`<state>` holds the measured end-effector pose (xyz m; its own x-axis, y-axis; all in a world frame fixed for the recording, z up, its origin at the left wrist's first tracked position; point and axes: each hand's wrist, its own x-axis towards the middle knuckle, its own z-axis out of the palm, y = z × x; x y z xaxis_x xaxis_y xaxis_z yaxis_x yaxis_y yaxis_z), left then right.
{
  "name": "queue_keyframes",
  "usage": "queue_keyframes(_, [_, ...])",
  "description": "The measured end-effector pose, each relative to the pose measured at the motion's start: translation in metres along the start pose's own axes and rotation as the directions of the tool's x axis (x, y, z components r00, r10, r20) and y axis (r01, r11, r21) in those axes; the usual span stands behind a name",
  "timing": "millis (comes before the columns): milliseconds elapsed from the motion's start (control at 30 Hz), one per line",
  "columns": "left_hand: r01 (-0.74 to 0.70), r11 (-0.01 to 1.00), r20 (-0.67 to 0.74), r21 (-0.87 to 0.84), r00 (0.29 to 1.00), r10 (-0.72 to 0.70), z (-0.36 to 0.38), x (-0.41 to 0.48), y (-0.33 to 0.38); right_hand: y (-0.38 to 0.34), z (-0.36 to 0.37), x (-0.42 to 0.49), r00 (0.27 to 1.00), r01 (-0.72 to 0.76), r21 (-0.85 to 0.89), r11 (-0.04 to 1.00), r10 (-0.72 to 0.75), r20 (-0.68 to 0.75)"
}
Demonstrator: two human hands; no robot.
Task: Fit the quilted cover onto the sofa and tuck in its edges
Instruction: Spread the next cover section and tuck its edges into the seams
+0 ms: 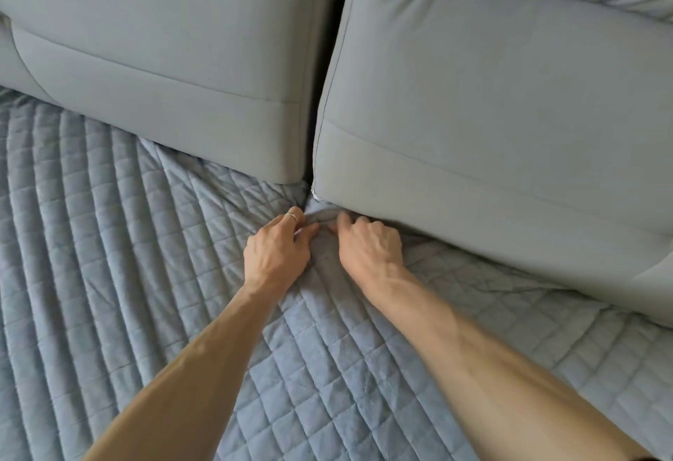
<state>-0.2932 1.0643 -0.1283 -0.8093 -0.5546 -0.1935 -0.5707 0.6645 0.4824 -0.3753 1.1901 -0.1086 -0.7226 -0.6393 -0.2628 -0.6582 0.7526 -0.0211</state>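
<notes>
The quilted cover is spread over the seat, its rear edge bunched where the two back cushions meet. A fold is pinched by the curled left hand and right hand. Tucking appears underway; next, the bunch probably needs pushing into the gap. No writing is visible.

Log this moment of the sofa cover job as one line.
step: tucking | left hand + right hand: pinch bunched quilted cover | spot: gap between back cushions
</notes>
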Motion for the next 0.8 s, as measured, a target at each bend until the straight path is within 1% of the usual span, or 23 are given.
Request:
queue_keyframes(67, [0.002, 0.999, 0.004, 0.051, 1.0, -0.002, 0.006, 0.008, -0.002, -0.004, 0.008, 0.007, 0.999, -0.033, 0.007, 0.999, 0.033, 0.008])
queue_keyframes(133, [0.036, 0.993, 0.008, 0.11, 0.999, -0.038, 0.008, 0.013, -0.003, -0.003, 0.011, 0.01, 0.999, -0.039, 0.034, 0.999, 0.039, 0.018])
queue_keyframes(233, [0.109, 0.987, 0.049, 0.115, 0.992, -0.115, -0.001, 0.01, 0.004, 0.004, 0.008, 0.004, 0.996, -0.077, 0.105, 0.992, 0.081, -0.035])
queue_keyframes(267, [0.129, 0.988, 0.037, 0.085, 0.99, -0.133, -0.007, -0.003, 0.006, 0.002, 0.004, -0.006, 0.994, -0.097, 0.124, 0.988, 0.103, -0.039])
queue_keyframes(333, [0.132, 0.99, -0.014, -0.049, 0.991, -0.133, -0.004, -0.036, 0.009, -0.004, 0.006, -0.034, 0.987, -0.124, 0.139, 0.982, 0.137, -0.086])
queue_keyframes(367, [0.112, 0.987, -0.024, -0.111, 0.993, -0.116, -0.002, -0.058, 0.009, -0.009, 0.009, -0.053, 0.984, -0.128, 0.123, 0.984, 0.141, -0.109])
queue_keyframes(400, [0.076, 0.988, -0.036, -0.133, 0.996, -0.081, -0.002, -0.083, 0.004, -0.017, 0.012, -0.076, 0.986, -0.116, 0.111, 0.987, 0.128, -0.106])
queue_keyframes(467, [0.004, 0.998, -0.079, -0.065, 0.997, -0.009, -0.003, -0.137, -0.018, -0.031, 0.023, -0.129, 0.997, -0.043, 0.093, 0.995, 0.049, -0.061])
queue_keyframes(533, [0.007, 1.0, -0.09, -0.004, 0.996, -0.007, -0.01, -0.19, -0.041, -0.038, 0.033, -0.174, 0.999, 0.023, 0.089, 0.996, -0.018, -0.048])
queue_keyframes(567, [0.034, 0.999, -0.081, 0.006, 0.996, -0.033, -0.013, -0.215, -0.052, -0.042, 0.037, -0.192, 0.998, 0.049, 0.083, 0.995, -0.046, -0.034])
queue_keyframes(700, [0.242, 0.969, -0.073, 0.044, 0.968, -0.239, -0.011, -0.32, -0.084, -0.062, 0.045, -0.25, 0.98, 0.195, 0.031, 0.98, -0.196, 0.026])
queue_keyframes(767, [0.361, 0.931, -0.128, 0.047, 0.927, -0.353, -0.002, -0.368, -0.087, -0.072, 0.053, -0.286, 0.956, 0.287, 0.024, 0.958, -0.288, 0.05])
queue_keyframes(800, [0.425, 0.905, -0.169, 0.027, 0.894, -0.415, 0.004, -0.39, -0.087, -0.077, 0.059, -0.306, 0.939, 0.338, 0.027, 0.941, -0.339, 0.061])
